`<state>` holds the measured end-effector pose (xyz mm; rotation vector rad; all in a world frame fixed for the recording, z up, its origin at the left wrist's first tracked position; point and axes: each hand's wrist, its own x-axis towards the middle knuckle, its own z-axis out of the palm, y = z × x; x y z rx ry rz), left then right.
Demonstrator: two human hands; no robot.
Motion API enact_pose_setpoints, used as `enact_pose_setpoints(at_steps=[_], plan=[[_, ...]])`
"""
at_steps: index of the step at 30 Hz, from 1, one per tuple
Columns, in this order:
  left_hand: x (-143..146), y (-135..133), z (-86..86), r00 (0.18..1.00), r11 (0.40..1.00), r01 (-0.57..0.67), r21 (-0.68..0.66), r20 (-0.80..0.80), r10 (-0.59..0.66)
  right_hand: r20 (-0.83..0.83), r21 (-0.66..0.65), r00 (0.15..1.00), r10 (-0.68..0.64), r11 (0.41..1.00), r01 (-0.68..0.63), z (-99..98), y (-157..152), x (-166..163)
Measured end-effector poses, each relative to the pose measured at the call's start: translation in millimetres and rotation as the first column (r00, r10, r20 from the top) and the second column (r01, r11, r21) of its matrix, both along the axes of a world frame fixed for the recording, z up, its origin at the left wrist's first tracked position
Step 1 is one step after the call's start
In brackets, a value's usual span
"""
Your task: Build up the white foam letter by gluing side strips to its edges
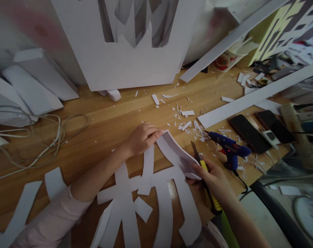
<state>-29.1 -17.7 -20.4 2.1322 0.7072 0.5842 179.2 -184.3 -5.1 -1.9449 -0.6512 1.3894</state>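
A thin white strip (181,150), bent in a curve, stands on edge along the upper right stroke of a flat white cut-out character (163,199). My left hand (142,138) is closed, pinching the strip's far end between thumb and fingers. At the near end, my right hand (215,177) presses the strip with its thumb. That same hand also holds a yellow and black utility knife (204,165), its blade pointing up and away from me. A small loose white piece (143,208) lies by the character's middle.
Just right of the knife lies a blue glue gun (227,144) with a red light lit. White scraps litter the wooden table (115,113). Beyond are two phones (249,133), long white strips (260,94), a paper tub (227,60) and a large white panel (130,69). Cables (55,137) coil at left.
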Motion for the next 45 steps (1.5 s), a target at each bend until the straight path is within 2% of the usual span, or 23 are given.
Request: enact_pose_setpoints(at_steps=[8,12,22,28,35,45], plan=[[5,-2,6.1,0.98,0.992,-0.085,-0.093,-0.19,0.066,-0.005,0.005,1.0,0.003,1.0,-0.003,4.7,2,-1],[6,-4,8.8,0.969,0.983,-0.113,-0.145,-0.235,0.077,-0.009,0.016,1.0,0.006,1.0,-0.006,6.1,2,-2],[11,-9,14.0,0.95,0.966,-0.21,-0.151,-0.266,0.165,-0.028,0.022,1.0,-0.009,1.0,0.009,3.0,-2,-2],[8,-8,8.8,0.968,0.97,-0.188,-0.153,-0.195,0.157,-0.026,0.039,0.999,-0.022,0.999,0.023,3.6,-1,-3],[6,-8,4.6,0.954,0.968,-0.196,-0.155,-0.257,0.152,-0.021,0.041,1.0,-0.014,0.999,0.014,2.6,-1,-2],[3,-5,3.6,0.969,0.973,-0.187,-0.131,-0.19,0.161,-0.034,0.053,0.999,-0.015,0.998,0.016,-1.5,-4,0]])
